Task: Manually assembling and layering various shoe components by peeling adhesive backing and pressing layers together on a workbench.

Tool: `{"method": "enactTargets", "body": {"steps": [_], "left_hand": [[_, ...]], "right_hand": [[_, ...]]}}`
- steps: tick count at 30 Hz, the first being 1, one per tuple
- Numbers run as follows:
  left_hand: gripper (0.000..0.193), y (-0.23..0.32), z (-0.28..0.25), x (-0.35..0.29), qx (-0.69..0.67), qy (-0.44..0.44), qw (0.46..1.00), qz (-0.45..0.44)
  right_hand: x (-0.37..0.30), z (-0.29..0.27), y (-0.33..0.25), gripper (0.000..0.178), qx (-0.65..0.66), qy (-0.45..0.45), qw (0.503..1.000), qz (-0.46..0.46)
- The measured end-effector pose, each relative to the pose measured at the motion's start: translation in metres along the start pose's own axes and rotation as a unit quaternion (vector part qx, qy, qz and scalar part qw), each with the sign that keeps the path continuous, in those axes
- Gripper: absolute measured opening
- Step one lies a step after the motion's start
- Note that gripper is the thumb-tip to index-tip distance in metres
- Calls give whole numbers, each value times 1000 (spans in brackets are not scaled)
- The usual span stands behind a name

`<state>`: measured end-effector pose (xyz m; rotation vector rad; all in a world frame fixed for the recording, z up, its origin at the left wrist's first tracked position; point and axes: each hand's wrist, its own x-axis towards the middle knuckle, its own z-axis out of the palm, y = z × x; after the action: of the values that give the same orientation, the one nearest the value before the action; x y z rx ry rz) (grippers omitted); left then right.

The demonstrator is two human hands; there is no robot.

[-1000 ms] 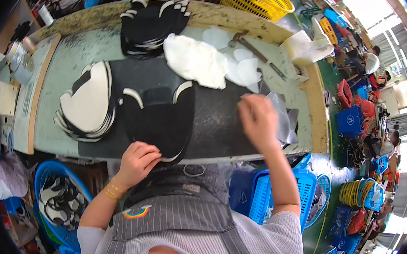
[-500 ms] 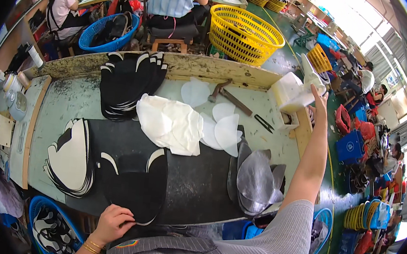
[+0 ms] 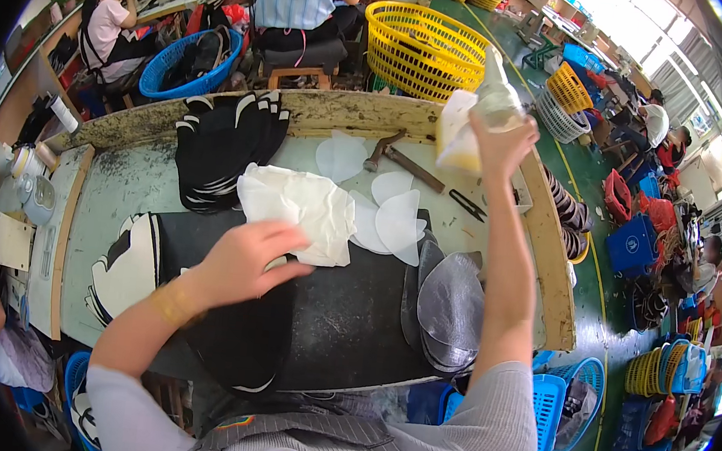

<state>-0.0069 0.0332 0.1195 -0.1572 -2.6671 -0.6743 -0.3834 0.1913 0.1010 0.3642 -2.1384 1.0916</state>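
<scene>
My right hand is closed around a white plastic bottle with a long pointed spout, lifted over the table's far right corner. Its contents look yellowish. My left hand hovers over a black cut piece with white edging, fingers apart and nothing in them. Just beyond the fingers lies a crumpled white sheet. Several translucent white rounded pieces rest beside it. To the left is a stack of cream and black pieces; farther back, a black stack.
A hammer and black tweezer-like snips lie near the back right. Grey shiny pieces are stacked at the right. A wooden rim borders the table. Beyond it stand a yellow basket, a blue basket and seated people.
My right hand has carried the bottle leftward from the corner. My left hand has left the black piece's near edge and risen forward, towards the crumpled sheet.
</scene>
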Motion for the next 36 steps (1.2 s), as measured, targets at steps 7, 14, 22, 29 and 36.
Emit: {"method": "enactTargets", "body": {"steps": [7, 14, 22, 29, 36], "left_hand": [[54, -44, 80, 133, -151, 25, 988, -37], [109, -56, 157, 242, -327, 89, 940, 44], [89, -42, 182, 280, -235, 264, 904, -242], [74, -87, 181, 283, -259, 142, 931, -214], [85, -73, 185, 290, -248, 90, 937, -231]], "right_hand": [[-49, 11, -29, 89, -80, -19, 991, 101], [-30, -16, -1, 31, 200, -142, 966, 77], [68, 26, 42, 45, -233, -131, 892, -364], [73, 12, 49, 22, -216, -231, 837, -446], [86, 8, 71, 13, -247, -165, 795, -529]]}}
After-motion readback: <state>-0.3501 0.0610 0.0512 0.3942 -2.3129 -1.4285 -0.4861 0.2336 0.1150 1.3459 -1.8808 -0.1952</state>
